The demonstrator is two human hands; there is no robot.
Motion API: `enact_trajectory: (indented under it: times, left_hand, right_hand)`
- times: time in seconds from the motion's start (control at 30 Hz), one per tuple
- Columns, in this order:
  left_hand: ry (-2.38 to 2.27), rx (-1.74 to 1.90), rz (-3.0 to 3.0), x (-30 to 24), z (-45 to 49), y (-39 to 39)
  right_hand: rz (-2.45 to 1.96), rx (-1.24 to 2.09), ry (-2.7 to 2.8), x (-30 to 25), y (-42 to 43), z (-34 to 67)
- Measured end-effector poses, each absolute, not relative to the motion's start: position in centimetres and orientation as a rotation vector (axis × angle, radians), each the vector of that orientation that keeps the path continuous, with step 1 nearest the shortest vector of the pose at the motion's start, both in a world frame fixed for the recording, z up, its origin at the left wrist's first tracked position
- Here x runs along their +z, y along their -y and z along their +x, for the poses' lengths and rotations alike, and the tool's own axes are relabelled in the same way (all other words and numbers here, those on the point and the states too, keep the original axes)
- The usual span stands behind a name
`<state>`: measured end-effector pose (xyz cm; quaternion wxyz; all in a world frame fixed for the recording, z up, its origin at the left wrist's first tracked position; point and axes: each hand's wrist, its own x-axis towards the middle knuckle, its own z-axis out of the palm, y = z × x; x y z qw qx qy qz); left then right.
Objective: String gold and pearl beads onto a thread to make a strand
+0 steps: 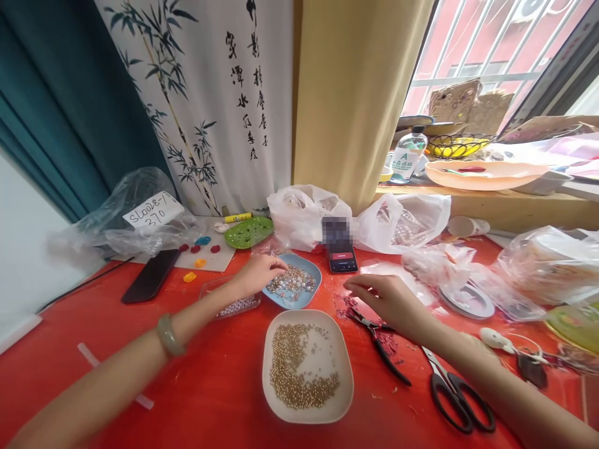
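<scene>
My left hand [260, 273], a jade-coloured bangle [170, 335] on its wrist, hangs over the left rim of a blue plate [314, 267] of mixed pearly and pinkish beads [294, 285]. Its fingertips are drawn together; anything in them is too small to see. Further right, my right hand [374, 294] has its thumb and fingers closed together, and what they may hold is hidden. Black-handled pliers [388, 358] lie below it among dark red scraps [387, 342]. Nearest me, a cream tray [267, 374] holds many small gold beads [299, 390].
Black-handled scissors [456, 393] lie under my right forearm. A phone [342, 259] leans upright behind the plate, between white plastic bags [306, 215]. Left of the plate are a clear box of beads [238, 305], a dark phone [150, 275] and a green dish [248, 232].
</scene>
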<state>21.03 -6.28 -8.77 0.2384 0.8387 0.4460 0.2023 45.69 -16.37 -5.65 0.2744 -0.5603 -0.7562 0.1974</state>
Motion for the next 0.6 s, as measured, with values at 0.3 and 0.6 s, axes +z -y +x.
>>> enact_trajectory:
  times: [0.3, 0.6]
  left_hand:
    - [-1.311, 0.381, 2.446, -10.1, 23.8, 5.8]
    - [-1.215, 0.435, 2.384, -9.4, 24.0, 5.6]
  right_hand:
    - [-1.448, 1.499, 1.013, -7.8, 10.6, 42.8]
    - [-1.241, 1.34, 0.956, -7.5, 9.0, 41.2]
